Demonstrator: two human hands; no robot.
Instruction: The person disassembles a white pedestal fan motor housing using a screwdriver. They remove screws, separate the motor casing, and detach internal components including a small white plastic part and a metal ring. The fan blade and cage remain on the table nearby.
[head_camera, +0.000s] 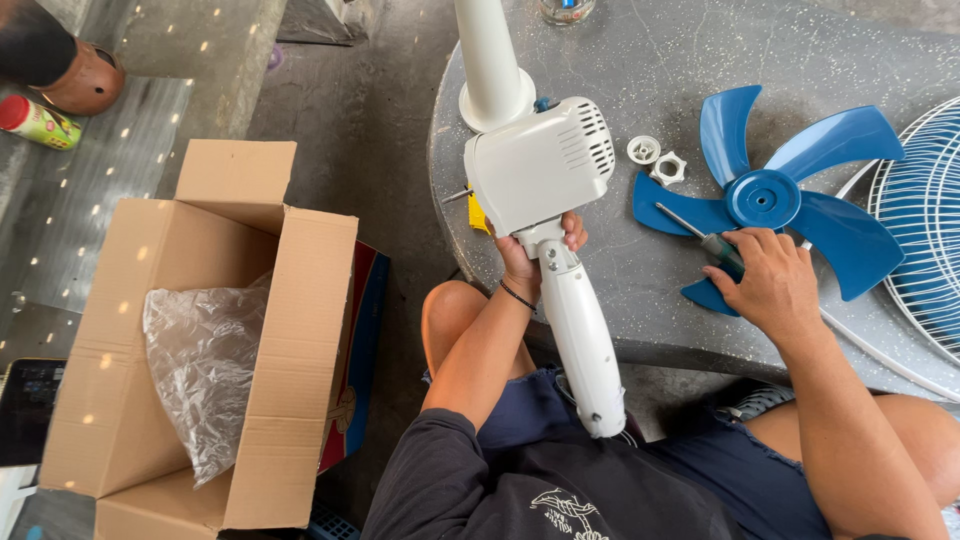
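A white fan motor housing (540, 160) with its neck pole (585, 340) lies across the edge of a round grey stone table (640, 60). My left hand (535, 255) grips the neck just below the housing. My right hand (765, 280) rests on the table and holds a screwdriver (700, 232) with a dark handle. The screwdriver's shaft lies over the blue fan blade (770, 200). Two white plastic nuts (655, 160) sit between the housing and the blade. A white stand tube (490, 60) rises behind the housing.
A white wire fan guard (925, 220) lies at the table's right edge. An open cardboard box (190, 330) with a plastic bag (205, 360) stands on the floor at left. A spray can (35, 120) and a brown pot (85, 80) are far left. A glass (567, 10) stands at the table's back.
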